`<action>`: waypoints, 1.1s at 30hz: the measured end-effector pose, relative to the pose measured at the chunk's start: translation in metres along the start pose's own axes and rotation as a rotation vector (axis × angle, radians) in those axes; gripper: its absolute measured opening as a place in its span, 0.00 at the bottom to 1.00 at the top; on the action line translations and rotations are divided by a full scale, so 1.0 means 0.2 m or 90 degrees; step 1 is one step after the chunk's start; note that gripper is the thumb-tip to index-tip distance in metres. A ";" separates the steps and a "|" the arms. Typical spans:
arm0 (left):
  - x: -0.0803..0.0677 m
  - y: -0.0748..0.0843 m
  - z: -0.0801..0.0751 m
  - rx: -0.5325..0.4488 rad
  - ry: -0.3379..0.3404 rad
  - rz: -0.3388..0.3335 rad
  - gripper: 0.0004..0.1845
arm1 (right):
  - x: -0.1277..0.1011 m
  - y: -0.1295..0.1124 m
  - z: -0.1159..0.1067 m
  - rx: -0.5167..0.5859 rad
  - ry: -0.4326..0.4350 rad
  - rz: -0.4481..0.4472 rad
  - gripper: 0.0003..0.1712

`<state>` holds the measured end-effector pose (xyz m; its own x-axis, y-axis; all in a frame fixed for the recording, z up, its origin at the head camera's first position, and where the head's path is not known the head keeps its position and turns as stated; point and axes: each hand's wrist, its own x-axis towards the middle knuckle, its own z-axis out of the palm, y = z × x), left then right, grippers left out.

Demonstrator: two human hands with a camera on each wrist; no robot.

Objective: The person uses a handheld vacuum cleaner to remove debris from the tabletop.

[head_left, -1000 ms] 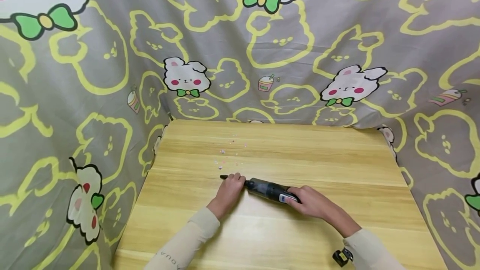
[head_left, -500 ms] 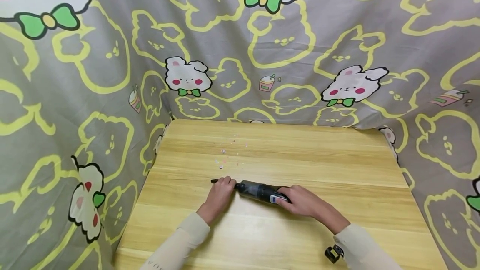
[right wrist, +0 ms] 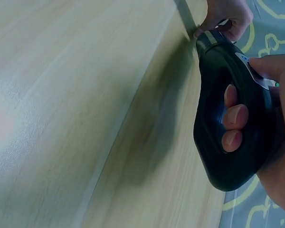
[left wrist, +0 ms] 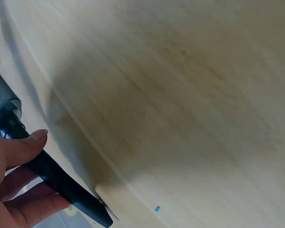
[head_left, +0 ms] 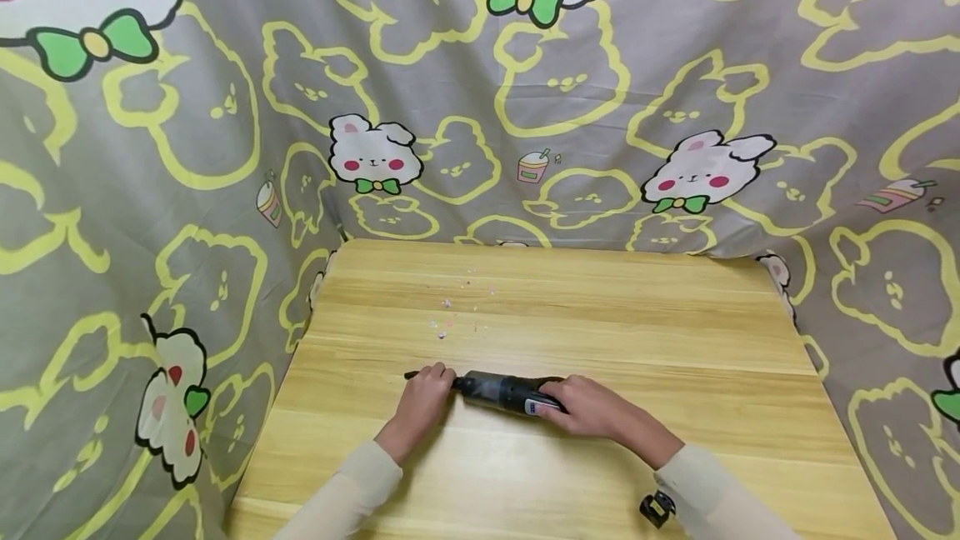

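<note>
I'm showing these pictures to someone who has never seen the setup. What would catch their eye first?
Probably the two hands meeting near the front of the wooden table: the right hand grips the body of a dark handheld vacuum, and the left hand holds its slim black nozzle. Next, the bunny-print cloth draped all around, and small confetti bits just beyond the nozzle.

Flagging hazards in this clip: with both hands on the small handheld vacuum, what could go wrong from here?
1. The left hand grips the thin black nozzle; twisting against the right hand on the vacuum body might pop or strain the nozzle.
2. The right thumb lies by the button panel, so an accidental press seems possible.
3. The colored scraps lie beyond the nozzle tip and may be missed.
</note>
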<state>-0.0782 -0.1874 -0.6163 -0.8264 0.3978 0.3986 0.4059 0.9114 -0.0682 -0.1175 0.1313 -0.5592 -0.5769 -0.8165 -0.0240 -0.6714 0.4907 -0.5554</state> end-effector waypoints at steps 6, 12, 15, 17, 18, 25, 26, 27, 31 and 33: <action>-0.04 -0.02 -0.02 -0.007 0.002 -0.015 0.08 | 0.03 -0.01 0.02 -0.007 -0.010 -0.014 0.14; -0.08 -0.05 -0.03 -0.016 -0.007 -0.030 0.08 | 0.07 -0.04 0.05 0.002 -0.019 -0.023 0.15; -0.10 -0.07 -0.03 -0.014 -0.007 -0.037 0.09 | 0.08 -0.05 0.06 -0.003 -0.022 -0.032 0.15; -0.11 -0.07 -0.03 -0.016 -0.003 -0.041 0.09 | 0.09 -0.06 0.07 -0.012 -0.019 -0.040 0.15; -0.11 -0.07 -0.03 -0.017 0.000 -0.042 0.09 | 0.09 -0.06 0.07 -0.017 -0.018 -0.042 0.15; -0.10 -0.08 -0.02 -0.037 -0.008 -0.055 0.07 | 0.09 -0.05 0.09 -0.024 -0.007 -0.043 0.15; -0.10 -0.08 -0.02 -0.043 -0.009 -0.060 0.07 | 0.09 -0.05 0.09 -0.026 -0.002 -0.044 0.15; -0.09 -0.08 -0.03 -0.050 -0.009 -0.065 0.06 | 0.09 -0.05 0.09 -0.028 0.001 -0.044 0.15; -0.06 -0.08 -0.03 -0.071 -0.012 -0.076 0.06 | 0.09 -0.05 0.09 -0.043 0.017 -0.039 0.15; -0.04 -0.08 -0.02 -0.075 -0.015 -0.076 0.06 | 0.08 -0.05 0.09 -0.051 0.023 -0.032 0.14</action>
<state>-0.0770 -0.2064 -0.6141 -0.8800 0.2911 0.3752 0.3459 0.9343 0.0862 -0.1115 0.1067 -0.5690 -0.5571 -0.8298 0.0327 -0.7338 0.4734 -0.4873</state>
